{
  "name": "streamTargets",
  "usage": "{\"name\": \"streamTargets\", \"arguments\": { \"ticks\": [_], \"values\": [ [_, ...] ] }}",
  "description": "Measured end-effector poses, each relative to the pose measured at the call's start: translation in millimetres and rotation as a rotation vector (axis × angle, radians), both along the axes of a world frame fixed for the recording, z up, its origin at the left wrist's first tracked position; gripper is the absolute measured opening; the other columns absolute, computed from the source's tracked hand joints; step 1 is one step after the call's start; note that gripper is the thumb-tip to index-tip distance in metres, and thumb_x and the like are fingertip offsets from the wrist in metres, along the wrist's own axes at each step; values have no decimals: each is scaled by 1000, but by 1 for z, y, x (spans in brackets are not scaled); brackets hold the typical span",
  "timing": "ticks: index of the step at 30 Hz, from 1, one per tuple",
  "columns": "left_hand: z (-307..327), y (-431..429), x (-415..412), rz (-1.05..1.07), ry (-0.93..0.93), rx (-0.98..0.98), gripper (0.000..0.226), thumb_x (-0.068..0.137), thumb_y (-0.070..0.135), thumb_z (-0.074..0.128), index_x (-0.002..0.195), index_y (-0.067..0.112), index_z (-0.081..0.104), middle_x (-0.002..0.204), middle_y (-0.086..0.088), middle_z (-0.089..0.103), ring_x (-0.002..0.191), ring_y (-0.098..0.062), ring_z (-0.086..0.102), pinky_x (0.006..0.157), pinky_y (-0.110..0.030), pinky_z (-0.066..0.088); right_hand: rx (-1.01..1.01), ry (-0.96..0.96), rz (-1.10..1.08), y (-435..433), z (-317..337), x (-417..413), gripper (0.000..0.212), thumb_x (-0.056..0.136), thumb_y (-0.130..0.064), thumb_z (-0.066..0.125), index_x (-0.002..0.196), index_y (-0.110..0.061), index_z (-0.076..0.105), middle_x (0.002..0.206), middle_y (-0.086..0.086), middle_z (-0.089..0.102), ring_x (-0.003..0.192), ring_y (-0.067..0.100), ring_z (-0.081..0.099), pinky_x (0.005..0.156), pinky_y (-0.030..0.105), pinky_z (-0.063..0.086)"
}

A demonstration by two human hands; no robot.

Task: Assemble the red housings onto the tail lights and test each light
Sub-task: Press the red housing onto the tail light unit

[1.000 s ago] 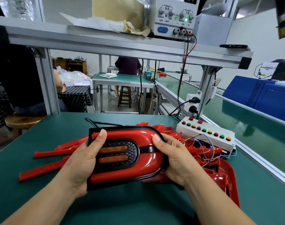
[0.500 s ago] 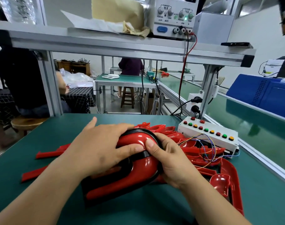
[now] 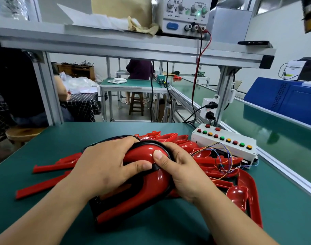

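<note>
A tail light with a glossy red housing and black rim lies tilted on the green bench in front of me. My left hand lies over its top, fingers curled round the far edge and thumb pressed on the black band. My right hand grips the right end, thumb on the red dome. The lamp lenses are hidden under my left hand. A pile of loose red housings lies behind and to the right.
A white test box with red, green and yellow buttons stands at the right, coloured wires trailing over the pile. A power supply sits on the shelf above. Long red strips lie at the left.
The light was held up facing me with its amber lenses showing; it has been laid down on the bench, and my left hand has moved over its top, covering the lenses.
</note>
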State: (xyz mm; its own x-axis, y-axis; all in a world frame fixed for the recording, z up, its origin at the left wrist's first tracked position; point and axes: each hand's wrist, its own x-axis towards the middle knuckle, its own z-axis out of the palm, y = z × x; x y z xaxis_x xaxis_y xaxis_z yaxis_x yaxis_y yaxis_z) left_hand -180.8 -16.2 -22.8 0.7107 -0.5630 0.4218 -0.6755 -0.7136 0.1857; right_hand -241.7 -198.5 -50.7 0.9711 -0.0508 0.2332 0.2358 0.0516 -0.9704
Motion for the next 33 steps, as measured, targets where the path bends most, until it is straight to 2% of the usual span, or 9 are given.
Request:
{"name": "streamTargets", "arguments": {
  "ticks": [3, 5, 9, 12, 14, 18, 24, 27, 33],
  "values": [
    [-2, -2, 3, 19, 37, 21, 103, 49, 101, 10, 134, 50, 37, 126, 27, 57, 115, -2, 54, 76, -26, 36, 109, 98, 45, -2, 2, -1, 42, 82, -37, 68, 112, -8, 63, 107, 23, 68, 84, 29, 66, 73, 38, 56],
    [0, -3, 4, 26, 93, 37, 106, 46, 104, 13, 138, 55, 29, 133, 30, 52, 121, 0, 50, 79, -25, 34, 192, 212, 102, -3, 6, -2, 57, 83, -56, 58, 114, -9, 67, 110, 20, 70, 93, 38, 68, 81, 46, 57],
    [9, 1, 0, -4, 175, 8, 116, 42, 106, 22, 146, 54, 23, 139, 31, 42, 130, 0, 41, 104, -28, 37, 267, 352, 68, -4, 12, -1, 62, 87, -64, 42, 108, -15, 73, 106, 19, 72, 94, 36, 71, 74, 46, 60],
    [23, 23, 15, 20, 250, -348, 75, 72, 88, 42, 134, 45, 48, 123, 26, 55, 112, 3, 52, 94, -20, 40, 227, 390, -20, -4, 12, -2, 45, 89, -50, 54, 111, -13, 68, 105, 24, 70, 85, 39, 67, 78, 58, 55],
    [33, 43, 36, 164, 239, -447, 33, 93, 50, 55, 121, 34, 61, 117, 9, 66, 103, -6, 59, 87, -23, 42, 190, 392, -42, -9, 14, -3, 38, 88, -40, 60, 112, -12, 67, 106, 22, 71, 86, 38, 67, 83, 61, 51],
    [47, 60, 77, 320, 306, -163, 21, 97, 25, 58, 115, 25, 69, 117, -1, 68, 108, -18, 60, 90, -27, 43, 133, 430, -54, -18, 18, -2, 26, 93, -30, 60, 110, -11, 68, 101, 13, 72, 82, 32, 70, 70, 47, 58],
    [44, 6, 103, 41, 386, 164, 21, 94, 18, 63, 109, 27, 74, 98, 8, 72, 92, -6, 65, 87, -20, 48, -105, 555, -12, -11, 21, -3, 28, 101, -29, 48, 112, -7, 61, 97, 17, 65, 66, 27, 67, 46, 34, 54],
    [31, -28, 105, -70, 396, 282, 34, 91, 7, 59, 108, 32, 74, 85, 15, 68, 82, -1, 61, 82, -19, 48, -347, 585, -18, -16, 25, -4, 28, 103, -30, 41, 109, -9, 58, 97, 23, 63, 64, 27, 65, 49, 34, 56],
    [10, -63, 100, -238, 401, 535, 53, 83, -4, 60, 116, 36, 71, 100, 2, 50, 90, -13, 53, 89, -31, 49, -484, 629, 145, -26, 28, -9, 25, 106, -24, 36, 108, -4, 51, 75, 18, 60, 50, 18, 62, 49, 25, 52]
  ]
}}
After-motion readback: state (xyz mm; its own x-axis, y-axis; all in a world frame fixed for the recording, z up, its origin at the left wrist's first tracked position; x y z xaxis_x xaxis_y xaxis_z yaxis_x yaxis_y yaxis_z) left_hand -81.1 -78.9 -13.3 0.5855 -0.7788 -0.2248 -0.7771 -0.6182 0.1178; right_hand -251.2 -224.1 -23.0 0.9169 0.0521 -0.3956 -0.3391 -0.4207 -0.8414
